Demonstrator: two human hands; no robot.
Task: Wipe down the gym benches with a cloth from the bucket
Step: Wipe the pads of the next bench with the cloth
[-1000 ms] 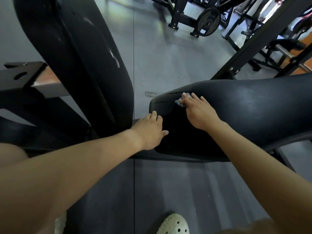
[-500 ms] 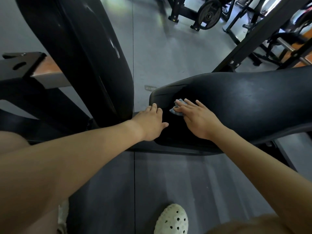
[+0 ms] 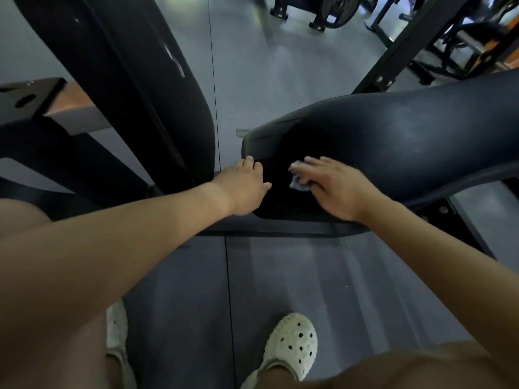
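While the cloth (image 3: 299, 179) is pressed against the narrow end of the bench pad (image 3: 393, 141) at the centre of the frame, the wiping step is judged to be in hand. The cloth is seen bunched in the right hand (image 3: 334, 186), caught between the thumb and lightly bent fingers; finer detail is lost to blur. The left hand (image 3: 241, 189) is laid just beside it on the pad's end edge, fingers nearly straight, nothing held, apparently as a brace. The long stretch of pad running to the right of the frame shows dull smears and is judged not yet wiped. A sweep along that length is called for next, under even pressure. The back pad (image 3: 126, 80) at upper left remains to be covered. No bucket is in view.
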